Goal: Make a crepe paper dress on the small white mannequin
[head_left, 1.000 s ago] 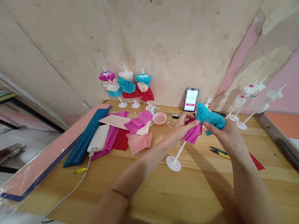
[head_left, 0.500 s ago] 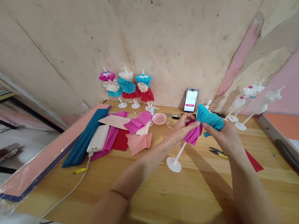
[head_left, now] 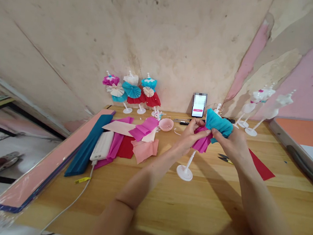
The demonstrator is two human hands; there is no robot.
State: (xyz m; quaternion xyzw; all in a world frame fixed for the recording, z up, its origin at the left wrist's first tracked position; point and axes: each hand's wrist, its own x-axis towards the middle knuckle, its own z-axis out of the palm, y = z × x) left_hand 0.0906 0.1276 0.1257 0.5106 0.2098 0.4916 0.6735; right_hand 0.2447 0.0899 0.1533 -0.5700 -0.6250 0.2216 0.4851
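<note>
A small white mannequin on a round stand [head_left: 184,172] tilts between my hands, its neck knob [head_left: 218,107] showing at the top. Turquoise crepe paper [head_left: 221,125] wraps its upper part, and a pleated magenta crepe paper skirt [head_left: 202,144] hangs below. My left hand [head_left: 192,133] is closed on the magenta skirt, with its thumb at the waist. With thumb and fingers, my right hand [head_left: 230,138] pinches the turquoise paper at the same waistline. Behind the paper, some fingertips are hidden. Thread snips [head_left: 224,158] lie on the table near my right wrist.
Dressed mannequins [head_left: 131,89] stand along the wall at left, bare ones [head_left: 279,102] at right. Crepe paper sheets [head_left: 144,129], a power bank [head_left: 102,145], a pink bowl [head_left: 166,125], a phone [head_left: 198,106] and a red paper piece [head_left: 262,166] are on the table.
The mannequin's base has shifted slightly to the right. My right hand has moved a little, covering more of the snips' handles. Both hands keep their hold.
</note>
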